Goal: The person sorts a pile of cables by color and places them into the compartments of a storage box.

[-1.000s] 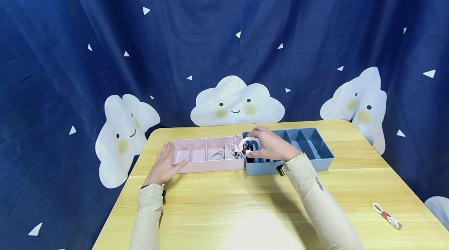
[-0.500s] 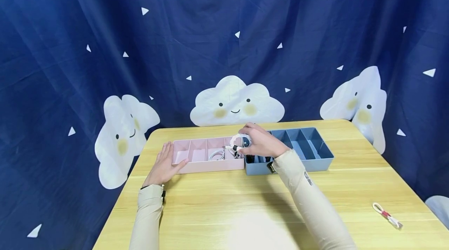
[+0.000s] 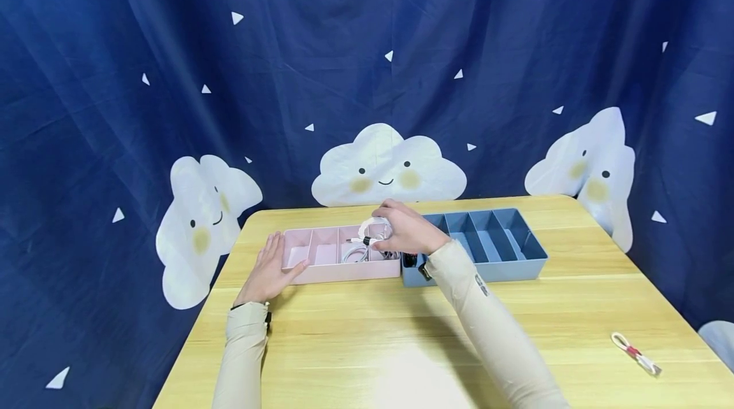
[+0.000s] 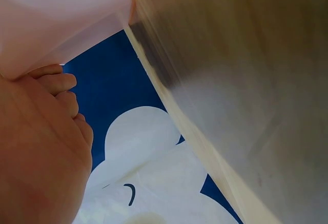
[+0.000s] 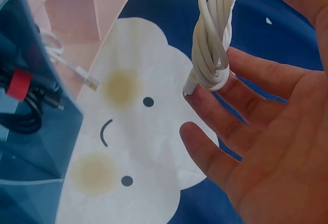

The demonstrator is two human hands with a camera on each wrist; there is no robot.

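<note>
My right hand pinches a coiled white cable bound with a black tie, just above the right half of the pink divided box. In the right wrist view the coil hangs near the thumb, the other fingers spread behind it. At the pink box's left end rests my left hand, fingers straight along the side and thumb over the front rim. Another white cable lies in the pink box's third compartment from the left. More cable in the rightmost one is partly hidden by the coil and right hand.
A blue divided box adjoins the pink box on the right. In it lies a black cable with a red tie. Near the table's right edge is a white cable with a red tie. A patterned blue curtain hangs behind.
My right hand has moved left with the coiled white cable, from over the blue box's left end to over the pink box. The left hand has stayed in place.
</note>
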